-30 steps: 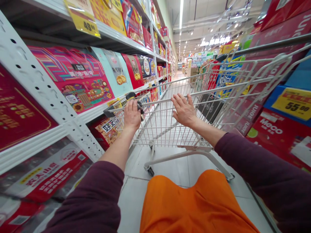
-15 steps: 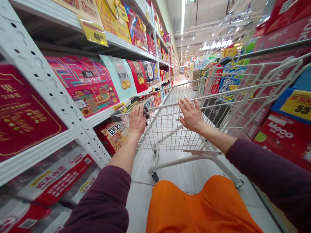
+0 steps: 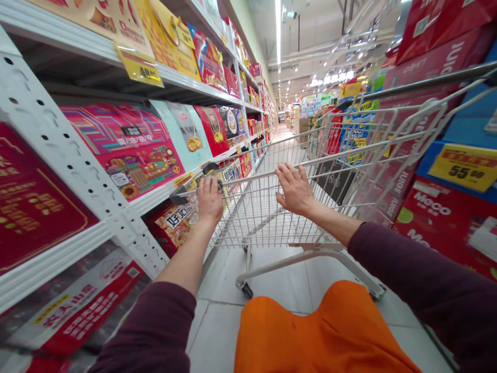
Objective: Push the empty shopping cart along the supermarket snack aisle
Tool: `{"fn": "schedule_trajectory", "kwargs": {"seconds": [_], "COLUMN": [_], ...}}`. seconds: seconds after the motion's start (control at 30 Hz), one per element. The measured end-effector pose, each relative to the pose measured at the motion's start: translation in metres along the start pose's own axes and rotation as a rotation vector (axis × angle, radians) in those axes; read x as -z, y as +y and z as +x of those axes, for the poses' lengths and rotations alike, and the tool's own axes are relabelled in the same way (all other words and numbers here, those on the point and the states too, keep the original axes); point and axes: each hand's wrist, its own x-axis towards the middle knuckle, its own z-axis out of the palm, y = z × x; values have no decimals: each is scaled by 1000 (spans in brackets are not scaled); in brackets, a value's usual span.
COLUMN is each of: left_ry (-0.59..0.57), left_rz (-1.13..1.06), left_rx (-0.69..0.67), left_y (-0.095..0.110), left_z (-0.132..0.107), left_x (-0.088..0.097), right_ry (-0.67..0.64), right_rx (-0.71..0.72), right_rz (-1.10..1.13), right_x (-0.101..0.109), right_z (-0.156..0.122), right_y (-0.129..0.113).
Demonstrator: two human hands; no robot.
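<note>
A pale wire shopping cart (image 3: 248, 179) stands sideways in front of me, its dark handle bar (image 3: 427, 83) off to the right. My left hand (image 3: 210, 199) is closed around the near top rim by the left corner, where a dark fitting shows beside the fingers. Farther right along that rim lies my right hand (image 3: 295, 189), fingers stretched over the rail and thumb apart, not wrapped round it. Inside the basket I see only bare wire floor. A black box (image 3: 334, 178) shows through the wires behind the basket's right part; whether it touches the cart I cannot tell.
White shelving (image 3: 104, 191) with gift boxes and snack bags runs close along my left. Stacked red drink cartons (image 3: 430, 217) with a yellow price sign (image 3: 464, 168) stand close on the right. Tiled floor (image 3: 217, 316) lies under the cart wheel (image 3: 247, 290), and the aisle continues ahead.
The shelves, right-hand cartons, cart and both hands have shifted left in view. Both hands keep their places on the rim, and the left hand stays closed.
</note>
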Motion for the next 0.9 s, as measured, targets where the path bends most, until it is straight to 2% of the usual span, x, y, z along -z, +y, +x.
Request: {"fn": "schedule_trajectory", "kwargs": {"seconds": [0.1, 0.27, 0.33, 0.4, 0.53, 0.6, 0.67, 0.73, 0.9], "left_ry": [-11, 5, 25, 31, 23, 29, 33, 35, 81], "left_rz": [-15, -28, -46, -77, -132, -141, -136, -124, -103], "left_rx": [-67, -42, -41, -94, -248, -280, -283, -262, -112], "left_y": [7, -11, -9, 4, 55, 77, 89, 89, 66], "left_z": [2, 4, 6, 8, 12, 15, 16, 17, 17], "left_x": [-2, 2, 1, -3, -16, -21, -23, -21, -18], "right_ry": [-11, -61, -53, -37, -24, -24, -18, 9, 63], "right_rx": [-4, 2, -3, -10, -2, 26, 64, 71, -5], "right_rz": [-2, -14, -15, -13, -10, -11, -14, -26, -66], "right_x": [3, 7, 7, 6, 3, 4, 6, 10, 19], "right_z": [0, 1, 1, 1, 0, 1, 1, 1, -6], "right_y": [0, 0, -1, -2, -2, 2, 12, 26, 62]}}
